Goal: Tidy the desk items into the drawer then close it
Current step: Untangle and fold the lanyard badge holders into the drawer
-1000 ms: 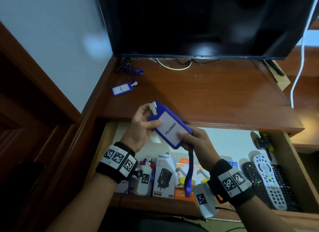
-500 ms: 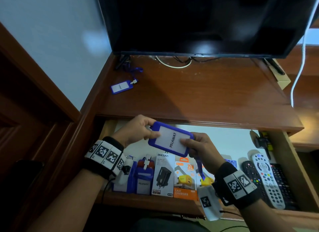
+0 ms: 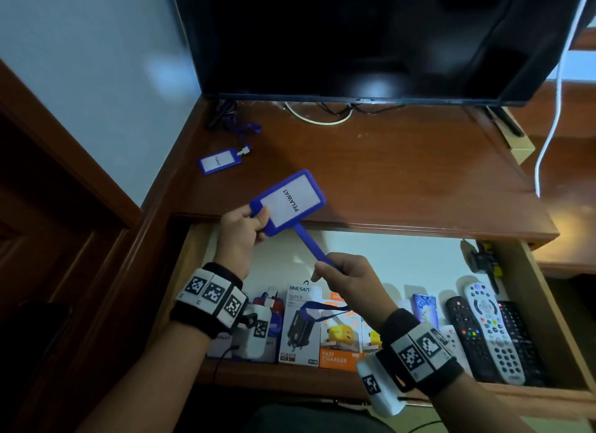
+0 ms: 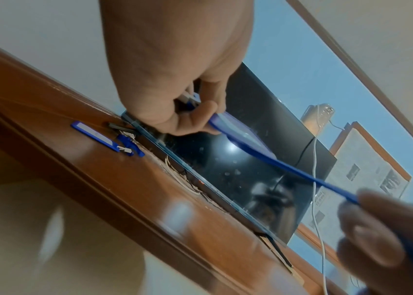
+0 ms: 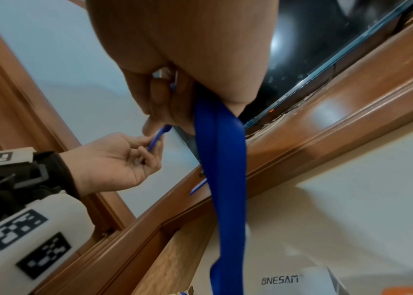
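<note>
**Badge holder in hand above open drawer; lanyard under tension**

The blue badge holder (image 3: 288, 203), card marked "PELAWAT", is held in the air above the desk's front edge, tilted, over the open drawer (image 3: 545, 307). Its blue lanyard (image 3: 311, 245) runs taut from the holder's lower corner down to the other hand; the slack loops below, over the boxes in the drawer.

The left hand (image 3: 240, 236) pinches the holder at its clip end, thumb and fingers curled round the corner. The right hand (image 3: 348, 278) has its fingers curled round the lanyard, gripping it.

A second badge holder (image 3: 220, 161) with its lanyard lies on the desk (image 3: 387, 174) near the left rear, below the television (image 3: 354, 36). The drawer already contains charger boxes (image 3: 322, 329) at the front and remote controls (image 3: 490, 332) at the right.

Assessment: the step in hand appears to be gathering the lanyard before stowing item 1 of 2. The next move likely calls for winding or folding the strap against the holder, then lowering both into a free part of the drawer. The second holder remains, and the drawer is not yet closed. A trailing strap could catch on closing.
</note>
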`<state>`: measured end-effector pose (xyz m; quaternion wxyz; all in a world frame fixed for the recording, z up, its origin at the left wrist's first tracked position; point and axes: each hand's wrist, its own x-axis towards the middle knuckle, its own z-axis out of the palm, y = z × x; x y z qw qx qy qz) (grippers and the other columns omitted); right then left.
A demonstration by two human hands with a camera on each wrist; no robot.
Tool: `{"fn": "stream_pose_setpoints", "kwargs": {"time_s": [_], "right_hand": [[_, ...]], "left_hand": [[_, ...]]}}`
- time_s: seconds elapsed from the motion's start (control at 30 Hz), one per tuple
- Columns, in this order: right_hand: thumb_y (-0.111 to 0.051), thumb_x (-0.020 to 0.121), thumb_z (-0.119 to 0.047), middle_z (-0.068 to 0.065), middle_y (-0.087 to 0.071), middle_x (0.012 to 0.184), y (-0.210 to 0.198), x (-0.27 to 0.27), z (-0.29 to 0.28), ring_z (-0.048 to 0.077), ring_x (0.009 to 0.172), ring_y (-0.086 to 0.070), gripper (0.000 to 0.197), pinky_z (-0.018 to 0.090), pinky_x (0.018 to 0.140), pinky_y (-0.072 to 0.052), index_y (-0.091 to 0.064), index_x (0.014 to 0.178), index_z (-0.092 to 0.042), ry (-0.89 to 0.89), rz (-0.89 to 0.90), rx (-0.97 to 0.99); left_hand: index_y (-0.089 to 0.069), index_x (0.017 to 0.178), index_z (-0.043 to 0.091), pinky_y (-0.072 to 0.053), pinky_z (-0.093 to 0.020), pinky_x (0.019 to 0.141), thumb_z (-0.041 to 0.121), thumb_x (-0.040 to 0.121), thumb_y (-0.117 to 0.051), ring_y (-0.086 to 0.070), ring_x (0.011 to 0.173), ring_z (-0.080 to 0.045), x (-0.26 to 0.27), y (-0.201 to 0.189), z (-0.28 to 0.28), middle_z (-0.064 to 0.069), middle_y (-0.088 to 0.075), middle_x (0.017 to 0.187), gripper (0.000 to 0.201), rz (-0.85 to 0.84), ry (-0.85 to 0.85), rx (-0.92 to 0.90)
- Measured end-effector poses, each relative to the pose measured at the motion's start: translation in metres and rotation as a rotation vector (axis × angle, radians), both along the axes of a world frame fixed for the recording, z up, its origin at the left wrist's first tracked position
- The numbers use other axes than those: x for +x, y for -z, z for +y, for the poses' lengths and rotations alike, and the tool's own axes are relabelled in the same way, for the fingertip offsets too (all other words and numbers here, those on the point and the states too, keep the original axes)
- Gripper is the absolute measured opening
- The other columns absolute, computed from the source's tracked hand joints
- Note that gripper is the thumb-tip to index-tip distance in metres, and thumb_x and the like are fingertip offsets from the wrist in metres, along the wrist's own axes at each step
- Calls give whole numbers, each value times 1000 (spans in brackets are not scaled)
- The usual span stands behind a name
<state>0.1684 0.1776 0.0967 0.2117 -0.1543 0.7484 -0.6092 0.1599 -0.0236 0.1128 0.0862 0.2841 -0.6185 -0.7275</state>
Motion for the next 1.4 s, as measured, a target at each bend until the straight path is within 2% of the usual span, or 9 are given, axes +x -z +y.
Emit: {"fn": "stream_pose_setpoints", "kwargs": {"time_s": [0.23,0.4,0.53,0.67,0.77,0.93,1.07,1.17,1.4], "right_hand": [[-51,98,-12,-17,-45,47,-15,8,-11,0,48,-38,26,12,54,-32,-64,76,-10,-183,40,30],[-54,95,-9,-12,-47,52,-31,-4,-13,1,47,-38,24,14,51,-33,-67,76,-3,-78,135,1],[-60,93,-14,-9,-49,50,-36,-23,-2,1,45,-40,32,20,50,-33,-61,60,-16,-60,214,135],[-61,92,-15,-13,-45,41,-43,-32,14,2,40,-39,28,11,45,-29,-63,66,-6,-146,182,284],[-60,92,-10,-12,-40,40,-40,-34,23,3,39,-32,27,14,43,-26,-62,68,1,-144,79,218],[-52,96,-10,19,-48,67,-28,-20,16,26,59,-40,27,26,50,-30,-59,72,-1,-55,-174,-34],[-45,93,-1,9,-36,57,-12,-5,-3,15,46,-28,27,27,47,-20,-57,69,-7,-2,-286,-93],[-44,100,-17,2,-28,53,-4,4,-16,12,44,-20,40,28,46,-14,-43,59,-16,-35,-361,-123],[-42,103,-23,-2,-33,44,-13,19,-33,11,38,-25,38,22,38,-21,-54,71,-7,-114,-275,-6]], "left_hand": [[-63,88,24,-42,-9,54,12,93,-58,-58,69,-2,6,2,23,4,-66,85,14,7,52,-295],[-66,92,13,-42,-5,59,7,90,-62,-57,61,8,16,7,31,6,-63,75,8,70,373,-490],[-66,95,18,-46,-16,67,8,87,-65,-59,73,-5,22,8,28,5,-64,81,13,39,608,-614],[-66,85,27,-47,-17,66,10,87,-65,-63,73,0,26,2,19,5,-67,83,17,-24,789,-554],[-69,92,18,-52,-22,73,7,88,-63,-67,81,-8,27,-6,12,3,-70,87,13,-55,866,-329],[-68,103,6,-57,-38,84,15,77,-67,-66,98,-31,28,-6,10,-14,-70,100,28,117,758,39],[-69,106,7,-57,-32,80,18,74,-66,-68,99,-27,27,-5,14,-15,-71,103,34,229,537,312],[-60,116,4,-56,-32,84,18,83,-59,-66,103,-28,26,-9,18,-16,-68,110,36,254,356,327],[-69,96,19,-47,-22,63,5,93,-53,-62,77,-14,25,-5,30,-1,-74,88,21,152,66,165]]}}
